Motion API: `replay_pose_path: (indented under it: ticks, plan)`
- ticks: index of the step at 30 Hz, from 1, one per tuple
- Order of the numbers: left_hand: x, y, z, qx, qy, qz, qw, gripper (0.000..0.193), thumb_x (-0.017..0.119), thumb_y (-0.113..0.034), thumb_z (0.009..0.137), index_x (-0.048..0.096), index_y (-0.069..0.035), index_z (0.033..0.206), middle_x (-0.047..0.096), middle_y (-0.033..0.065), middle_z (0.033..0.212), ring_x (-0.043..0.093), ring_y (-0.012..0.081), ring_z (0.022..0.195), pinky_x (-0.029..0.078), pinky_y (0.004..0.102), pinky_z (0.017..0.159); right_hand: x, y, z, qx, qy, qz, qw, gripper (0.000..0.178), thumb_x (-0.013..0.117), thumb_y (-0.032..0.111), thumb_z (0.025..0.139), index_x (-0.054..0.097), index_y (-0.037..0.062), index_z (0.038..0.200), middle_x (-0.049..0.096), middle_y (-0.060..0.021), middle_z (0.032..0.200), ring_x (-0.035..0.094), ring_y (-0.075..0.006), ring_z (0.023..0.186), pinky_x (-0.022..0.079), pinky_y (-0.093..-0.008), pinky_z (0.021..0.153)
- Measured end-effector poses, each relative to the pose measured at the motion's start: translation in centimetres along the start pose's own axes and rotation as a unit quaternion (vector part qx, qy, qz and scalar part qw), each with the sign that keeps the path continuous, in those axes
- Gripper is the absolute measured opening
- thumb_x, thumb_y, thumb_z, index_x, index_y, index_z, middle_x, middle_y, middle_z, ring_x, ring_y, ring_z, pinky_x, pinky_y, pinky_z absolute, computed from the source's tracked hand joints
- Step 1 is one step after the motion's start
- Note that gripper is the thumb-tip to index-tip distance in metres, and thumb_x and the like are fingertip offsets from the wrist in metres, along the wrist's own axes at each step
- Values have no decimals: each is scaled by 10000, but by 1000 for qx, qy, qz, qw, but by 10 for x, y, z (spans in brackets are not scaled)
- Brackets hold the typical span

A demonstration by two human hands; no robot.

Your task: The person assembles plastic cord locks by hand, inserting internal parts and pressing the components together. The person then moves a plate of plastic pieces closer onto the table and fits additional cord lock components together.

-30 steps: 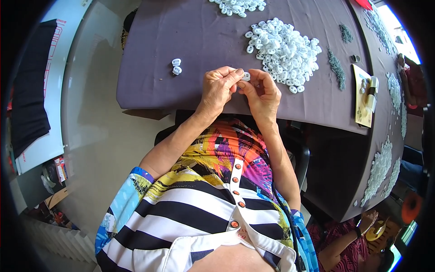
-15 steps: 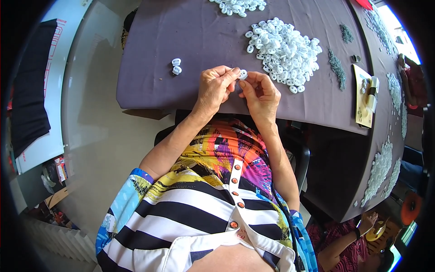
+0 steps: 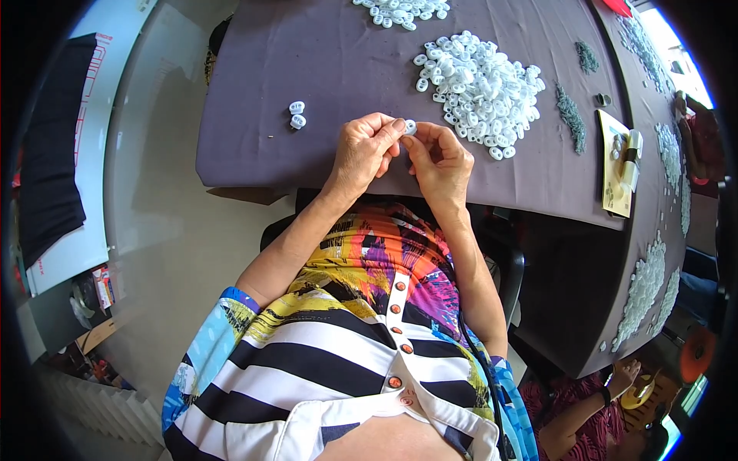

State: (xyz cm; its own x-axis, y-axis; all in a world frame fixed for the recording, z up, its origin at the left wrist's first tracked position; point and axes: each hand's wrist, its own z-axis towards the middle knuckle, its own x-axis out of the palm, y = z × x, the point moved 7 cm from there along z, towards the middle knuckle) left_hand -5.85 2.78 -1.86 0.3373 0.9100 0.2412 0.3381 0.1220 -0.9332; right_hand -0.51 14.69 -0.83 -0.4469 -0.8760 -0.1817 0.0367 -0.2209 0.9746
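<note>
My left hand (image 3: 368,146) and my right hand (image 3: 440,157) meet over the near edge of the cloth-covered table. Between their fingertips is a white two-hole cord lock (image 3: 410,127), a small oval plastic piece. The left thumb and forefinger pinch its left side, while the right thumb and fingers close on its right and lower side. Two finished-looking white pieces (image 3: 297,114) lie close together on the cloth, left of my hands. Beyond my right hand spreads a heap of similar white pieces (image 3: 484,92). Any smaller part inside my fingers is hidden.
Another white heap (image 3: 400,11) lies at the far edge. Small grey-green piles (image 3: 570,107) sit to the right, near a yellowish card (image 3: 613,180) bearing a tube. More pale piles cover the right-hand table (image 3: 607,307). A co-worker's arm (image 3: 588,411) shows lower right.
Both hands keep their pinch on the white cord lock, with only slight shifts of the fingers. The whole view has moved by a few pixels.
</note>
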Motion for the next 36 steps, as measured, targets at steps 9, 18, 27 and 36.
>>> replay_pose_path:
  ticks: [9,18,27,36]
  plan:
    - [3,-8,5,41,5,57,998,197,574,-207,899,633,-31,830,503,-24,573,390,15,394,297,176,343,5,-5,9,107,52,157,980,106,627,62,833,594,-38,848,594,-24,672,528,-54,525,489,-214,462]
    - [10,-16,10,101,25,78,992,180,566,-191,903,640,-27,904,562,-12,630,438,21,430,336,164,371,6,-3,14,121,67,134,981,136,583,90,869,603,-45,871,608,-38,705,523,-53,524,482,-203,468]
    - [5,-21,12,67,22,100,992,190,561,-182,901,644,-12,921,588,10,661,468,41,444,370,178,382,8,-3,13,95,61,130,985,120,565,79,884,604,-33,899,629,-36,730,538,-52,543,476,-193,490]
    - [7,-17,12,75,48,95,991,195,557,-178,904,640,-2,917,595,16,688,494,51,468,409,193,407,4,-2,16,72,40,156,984,89,571,57,873,584,-29,855,634,-56,729,569,-75,552,476,-200,496]
